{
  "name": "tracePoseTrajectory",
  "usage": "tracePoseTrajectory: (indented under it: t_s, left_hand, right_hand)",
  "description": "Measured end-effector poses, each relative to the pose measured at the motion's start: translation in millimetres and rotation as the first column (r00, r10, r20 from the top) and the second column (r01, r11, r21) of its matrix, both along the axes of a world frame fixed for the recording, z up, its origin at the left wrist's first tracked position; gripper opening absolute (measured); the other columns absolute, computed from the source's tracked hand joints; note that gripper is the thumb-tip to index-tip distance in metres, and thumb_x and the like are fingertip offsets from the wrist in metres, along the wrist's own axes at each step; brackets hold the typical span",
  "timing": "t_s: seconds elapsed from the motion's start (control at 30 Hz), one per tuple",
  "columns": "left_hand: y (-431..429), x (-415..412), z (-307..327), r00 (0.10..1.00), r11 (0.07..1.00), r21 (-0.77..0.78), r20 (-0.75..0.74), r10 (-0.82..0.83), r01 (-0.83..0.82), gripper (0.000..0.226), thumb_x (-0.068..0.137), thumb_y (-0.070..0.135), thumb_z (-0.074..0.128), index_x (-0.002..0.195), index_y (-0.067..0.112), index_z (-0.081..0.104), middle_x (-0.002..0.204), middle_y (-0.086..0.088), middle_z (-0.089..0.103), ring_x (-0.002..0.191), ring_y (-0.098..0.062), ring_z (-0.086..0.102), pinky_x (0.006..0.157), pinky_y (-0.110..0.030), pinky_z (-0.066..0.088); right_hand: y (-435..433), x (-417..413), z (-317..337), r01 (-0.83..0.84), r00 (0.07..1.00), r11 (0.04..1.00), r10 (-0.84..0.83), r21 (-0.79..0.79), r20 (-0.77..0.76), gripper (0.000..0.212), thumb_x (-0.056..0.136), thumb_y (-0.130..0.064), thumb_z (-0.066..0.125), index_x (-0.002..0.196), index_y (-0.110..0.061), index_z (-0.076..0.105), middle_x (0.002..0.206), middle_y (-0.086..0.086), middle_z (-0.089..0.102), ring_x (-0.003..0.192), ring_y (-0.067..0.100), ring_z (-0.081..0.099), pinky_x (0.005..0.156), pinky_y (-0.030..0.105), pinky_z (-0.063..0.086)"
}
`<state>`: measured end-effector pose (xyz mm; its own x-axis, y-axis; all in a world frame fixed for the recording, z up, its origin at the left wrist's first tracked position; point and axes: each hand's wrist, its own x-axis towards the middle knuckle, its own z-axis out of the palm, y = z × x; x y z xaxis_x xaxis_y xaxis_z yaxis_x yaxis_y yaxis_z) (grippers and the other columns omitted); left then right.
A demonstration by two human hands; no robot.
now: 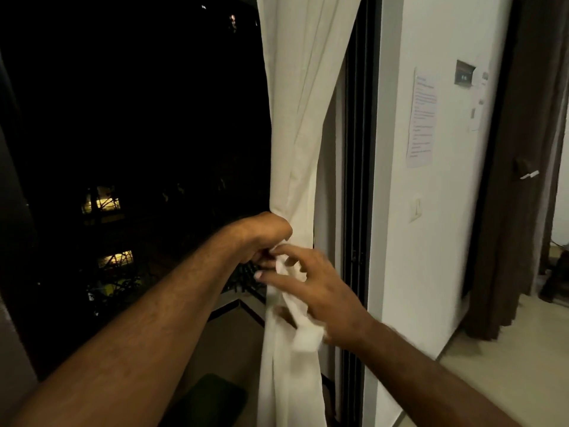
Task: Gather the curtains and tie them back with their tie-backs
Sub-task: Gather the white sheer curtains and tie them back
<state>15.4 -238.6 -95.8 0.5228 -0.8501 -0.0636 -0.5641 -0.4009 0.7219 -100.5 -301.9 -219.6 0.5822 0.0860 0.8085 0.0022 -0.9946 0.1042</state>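
Observation:
A cream curtain [303,124] hangs gathered into a narrow bundle at the right side of a dark window opening. My left hand [264,238] is closed around the bundle at its pinched waist, fingers curled in front. A white fabric tie-back [300,306] runs down across the front of the bundle, its loose end bunched lower down. My right hand [320,291] lies over the tie-back with the strip passing between its fingers, which are spread and slightly blurred. Below the hands the curtain falls straight to the floor.
A black sliding-door frame [358,180] stands just right of the curtain, then a white wall [443,241] with a taped paper notice [421,118]. A dark brown curtain [517,186] hangs at far right. A dark green mat [212,399] lies on the floor below.

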Motion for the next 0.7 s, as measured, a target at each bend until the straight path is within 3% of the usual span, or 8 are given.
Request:
tracePoseTrajectory:
  t_s: [0.1, 0.13, 0.2, 0.27, 0.4, 0.47, 0.6, 0.7]
  left_hand:
    - [3.0, 3.1, -1.5, 1.000, 0.999, -0.035, -0.026, 0.002, -0.003, 0.010, 0.089, 0.009, 0.046, 0.082, 0.013, 0.052, 0.074, -0.013, 0.065, 0.061, -0.023, 0.063, 0.059, -0.031, 0.055]
    - [6.1, 4.9, -2.2, 0.999, 0.999, -0.034, -0.036, -0.012, 0.011, 0.009, 0.089, 0.009, 0.045, 0.084, 0.010, 0.053, 0.071, -0.013, 0.064, 0.054, -0.021, 0.060, 0.050, -0.028, 0.052]
    - [11.6, 9.1, -5.2, 0.999, 0.998, -0.053, -0.030, -0.044, 0.043, 0.015, 0.087, 0.013, 0.047, 0.086, 0.004, 0.059, 0.064, -0.012, 0.060, 0.044, -0.018, 0.052, 0.042, -0.025, 0.041]
    - [17.3, 12.8, -10.7, 0.998, 0.991, -0.121, -0.034, -0.056, 0.051, 0.017, 0.084, 0.017, 0.053, 0.091, 0.006, 0.062, 0.067, -0.009, 0.059, 0.049, -0.016, 0.051, 0.047, -0.025, 0.038]
    - [22.0, 9.4, -23.4, 0.987, 0.950, -0.298, -0.099, -0.127, 0.092, 0.011, 0.085, 0.014, 0.059, 0.091, 0.023, 0.058, 0.091, 0.002, 0.063, 0.080, -0.015, 0.059, 0.067, -0.029, 0.050]
    - [22.1, 4.1, -26.7, 0.979, 0.928, -0.346, -0.098, -0.181, 0.137, 0.021, 0.087, 0.009, 0.056, 0.092, 0.029, 0.055, 0.093, 0.007, 0.061, 0.085, -0.011, 0.060, 0.074, -0.029, 0.053]
    - [22.4, 2.3, -28.3, 0.969, 0.900, -0.398, -0.090, -0.231, 0.177, 0.033, 0.087, 0.003, 0.056, 0.089, 0.035, 0.053, 0.092, 0.013, 0.059, 0.086, -0.003, 0.056, 0.072, -0.021, 0.049]
    - [22.8, 4.5, -28.6, 0.960, 0.889, -0.416, -0.109, -0.258, 0.192, 0.039, 0.085, -0.002, 0.056, 0.112, 0.026, 0.055, 0.099, 0.013, 0.059, 0.093, -0.003, 0.055, 0.078, -0.022, 0.047]
  right_hand:
    - [7.3, 4.2, 0.3, -0.172, 0.982, 0.948, 0.144, 0.269, 0.121, 0.033, 0.090, -0.017, 0.072, 0.123, -0.021, 0.070, 0.133, -0.001, 0.062, 0.122, 0.020, 0.056, 0.100, 0.037, 0.047]
    - [12.4, 3.3, 4.0, -0.292, 0.951, 0.826, 0.198, 0.482, 0.237, 0.027, 0.091, -0.019, 0.071, 0.118, -0.019, 0.072, 0.124, 0.001, 0.069, 0.118, 0.022, 0.062, 0.099, 0.038, 0.051]
    - [20.9, -2.7, 16.9, -0.529, 0.843, 0.424, 0.161, 0.735, 0.513, 0.018, 0.095, -0.032, 0.064, 0.106, -0.021, 0.074, 0.110, 0.011, 0.076, 0.107, 0.026, 0.071, 0.091, 0.035, 0.057]
    - [18.2, -8.4, 26.2, -0.680, 0.728, 0.101, -0.025, 0.726, 0.685, 0.025, 0.099, -0.035, 0.053, 0.100, -0.017, 0.070, 0.097, 0.020, 0.076, 0.096, 0.030, 0.074, 0.077, 0.029, 0.060]
    - [2.1, -15.5, 33.7, -0.753, 0.656, -0.284, -0.260, 0.593, 0.708, 0.021, 0.105, -0.029, 0.048, 0.110, -0.010, 0.058, 0.070, 0.011, 0.075, 0.068, 0.022, 0.075, 0.054, 0.026, 0.059]
    - [-6.7, -14.1, 33.8, -0.694, 0.719, -0.350, -0.282, 0.630, 0.635, 0.020, 0.104, -0.024, 0.051, 0.106, -0.008, 0.061, 0.073, 0.011, 0.073, 0.067, 0.019, 0.073, 0.053, 0.027, 0.059]
    - [-30.6, -16.0, 43.2, -0.511, 0.853, -0.236, -0.259, 0.826, 0.454, 0.021, 0.102, -0.021, 0.058, 0.091, -0.009, 0.071, 0.093, 0.007, 0.070, 0.091, 0.020, 0.067, 0.073, 0.028, 0.056]
    - [-44.3, -17.3, 51.6, -0.399, 0.913, -0.221, -0.184, 0.890, 0.363, 0.015, 0.098, -0.018, 0.063, 0.093, -0.011, 0.075, 0.100, 0.008, 0.074, 0.095, 0.020, 0.067, 0.075, 0.028, 0.055]
